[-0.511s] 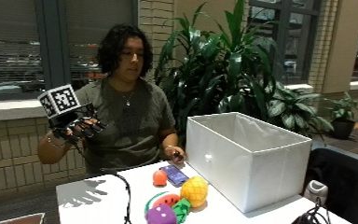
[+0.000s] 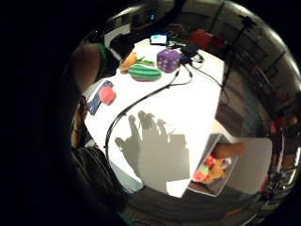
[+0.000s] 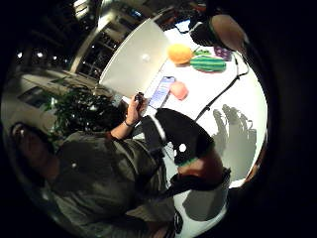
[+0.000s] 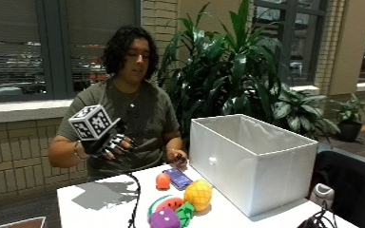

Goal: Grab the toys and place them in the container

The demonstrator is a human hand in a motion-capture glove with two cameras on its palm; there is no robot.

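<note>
My gloved right hand [image 4: 111, 144] hovers above the near left part of the white table [image 4: 100, 202], fingers spread and holding nothing. Its shadow [image 2: 150, 134] falls on bare tabletop. The toys lie grouped in front of the white container [image 4: 252, 161]: a small pink-orange toy [image 4: 163, 180], a yellow pineapple [image 4: 198, 194], a watermelon slice [image 4: 167, 204], a purple die [image 4: 165, 219] and a green piece [image 4: 186, 213]. The palm views show the die [image 2: 168, 60], watermelon [image 2: 144, 72] and pink toy [image 2: 107, 95] well away from the hand. The container [image 3: 136, 59] stands open-topped.
A phone [image 4: 178, 178] lies beside the pink toy, with the person's bare left hand [image 4: 179, 156] at it. A black cable [image 4: 134, 199] runs across the table. A second box with toys [image 2: 211, 172] sits on the floor. Large plants [image 4: 233, 71] stand behind the container.
My gloved hand has moved down and toward the toys, still holding nothing. The toys and container have not moved.
</note>
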